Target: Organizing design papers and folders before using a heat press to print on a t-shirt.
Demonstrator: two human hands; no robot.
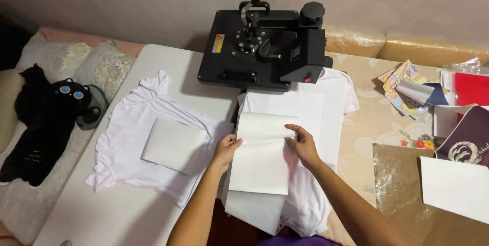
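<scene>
Hands work one sheet between them: the left hand (225, 149) pinches the left edge of the white paper sheet (261, 154), thumb on top, while the right hand (302, 144) presses flat with fingers spread near its right edge. Both sit at the sheet's upper half; its long axis runs away from the person toward the black heat press (265, 47). Underneath lies a white T-shirt (331, 98) on the press platen. A second shirt (127, 134) lies left on the table (117, 215).
</scene>
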